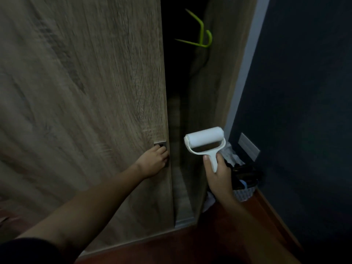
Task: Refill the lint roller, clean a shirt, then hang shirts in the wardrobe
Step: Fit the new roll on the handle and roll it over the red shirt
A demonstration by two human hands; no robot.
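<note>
The lint roller (204,142) looks light and hard, with a sticky white roll, so the thin handle is the best place to hold. The right hand (216,173) is wrapped around that handle, roll on top. The left hand (153,162), arm stretched out, grips the door handle (160,144) of the wardrobe door (85,111). A green hanger (200,35) hangs high above both hands

A dimly lit room corner: a tall wood-grain door (82,103) stands ajar on a dark interior, beside a deep blue wall (304,92) carrying a pale switch plate (248,146). A reddish wooden floor (190,248) runs below, where a small patterned basket (244,193) sits against the wall.
</note>
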